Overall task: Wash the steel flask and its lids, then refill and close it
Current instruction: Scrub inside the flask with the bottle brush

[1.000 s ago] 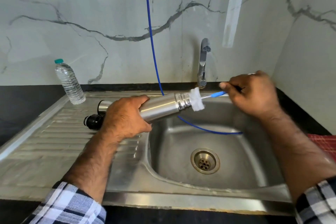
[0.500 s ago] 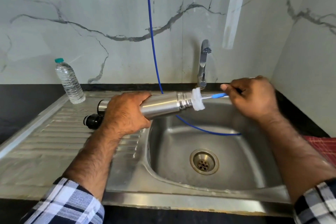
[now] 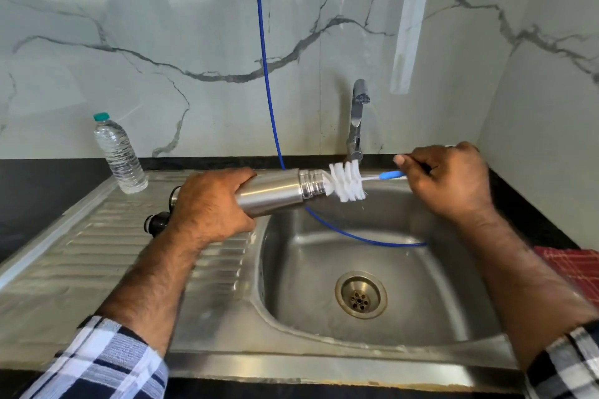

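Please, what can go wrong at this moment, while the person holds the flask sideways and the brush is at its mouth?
1. The white bristles of the brush are mostly outside the steel flask; they may flick droplets past the sink.
2. The left hand alone carries the flask, and wet steel could slip.
3. The black lid lies near the left wrist and could be knocked.

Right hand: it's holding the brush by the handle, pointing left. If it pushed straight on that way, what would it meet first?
Probably the steel flask. The right hand aims the bottle brush at the flask's open mouth, bristles mostly outside, so the bristles would slide in; the hand itself would reach the threaded neck, as far as this view shows.
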`<state>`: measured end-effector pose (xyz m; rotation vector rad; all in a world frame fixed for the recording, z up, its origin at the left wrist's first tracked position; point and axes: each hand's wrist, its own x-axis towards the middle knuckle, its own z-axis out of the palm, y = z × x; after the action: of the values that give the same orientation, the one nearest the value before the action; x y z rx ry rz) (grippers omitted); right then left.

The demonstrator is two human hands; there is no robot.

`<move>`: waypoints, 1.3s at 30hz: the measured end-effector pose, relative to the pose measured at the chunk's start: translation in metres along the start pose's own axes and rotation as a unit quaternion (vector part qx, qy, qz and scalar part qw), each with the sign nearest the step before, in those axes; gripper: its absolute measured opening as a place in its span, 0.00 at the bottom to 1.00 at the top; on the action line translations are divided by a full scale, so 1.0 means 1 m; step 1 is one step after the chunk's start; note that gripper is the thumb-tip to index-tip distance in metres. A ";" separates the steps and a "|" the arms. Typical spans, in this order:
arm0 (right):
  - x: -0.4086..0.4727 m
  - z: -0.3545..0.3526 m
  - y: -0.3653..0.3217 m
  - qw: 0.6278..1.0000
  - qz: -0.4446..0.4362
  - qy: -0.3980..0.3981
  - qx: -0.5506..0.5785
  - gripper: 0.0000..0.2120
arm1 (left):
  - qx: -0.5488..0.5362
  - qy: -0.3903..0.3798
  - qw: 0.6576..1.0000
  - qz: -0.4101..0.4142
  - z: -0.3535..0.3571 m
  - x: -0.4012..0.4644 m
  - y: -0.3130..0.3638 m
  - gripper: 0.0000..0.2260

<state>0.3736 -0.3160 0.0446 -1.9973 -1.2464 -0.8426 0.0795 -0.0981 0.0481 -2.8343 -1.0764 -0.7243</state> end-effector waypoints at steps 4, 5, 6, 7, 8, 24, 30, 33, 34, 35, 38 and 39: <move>-0.001 0.009 -0.018 1.000 0.017 0.004 -0.021 0.21 | -0.011 -0.007 1.000 0.001 0.008 0.006 0.005 0.34; -0.002 0.015 -0.027 1.000 0.010 -0.011 -0.019 0.20 | -0.012 -0.006 1.000 0.011 0.010 0.007 0.008 0.33; -0.005 0.021 -0.036 0.999 -0.009 -0.029 -0.017 0.19 | -0.007 -0.010 1.000 0.023 0.012 0.007 0.012 0.33; -0.006 0.025 -0.043 0.999 -0.033 -0.037 -0.012 0.19 | -0.007 -0.011 0.999 0.030 0.012 0.007 0.014 0.33; -0.006 0.027 -0.046 0.998 -0.054 -0.039 -0.004 0.19 | -0.020 -0.010 0.999 0.025 0.011 0.006 0.015 0.33; -0.004 0.016 -0.035 0.998 -0.063 -0.015 -0.012 0.18 | -0.042 0.021 0.999 0.020 0.009 0.000 0.005 0.36; 0.001 -0.004 -0.006 0.999 0.025 0.026 -0.035 0.23 | -0.025 0.011 0.999 -0.023 0.002 0.000 -0.010 0.35; -0.003 0.012 -0.042 0.999 -0.006 0.007 -0.037 0.18 | -0.023 0.005 1.000 0.013 0.010 0.002 0.010 0.34; -0.007 0.019 -0.052 0.999 -0.032 -0.004 -0.040 0.17 | -0.018 -0.003 1.000 0.023 0.013 0.002 0.015 0.34; -0.008 0.023 -0.057 0.998 -0.053 -0.018 -0.037 0.17 | -0.021 -0.008 1.000 0.021 0.014 0.001 0.017 0.35; -0.002 0.022 -0.035 0.997 -0.064 -0.030 -0.036 0.19 | -0.036 0.004 0.999 0.003 0.011 -0.002 0.003 0.35; 0.000 0.018 -0.022 0.998 -0.049 -0.025 -0.035 0.20 | -0.027 0.003 1.000 -0.008 0.008 -0.003 -0.005 0.36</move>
<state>0.3572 -0.2941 0.0374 -2.0377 -1.3688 -0.9008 0.0774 -0.0942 0.0394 -2.8695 -1.0976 -0.7755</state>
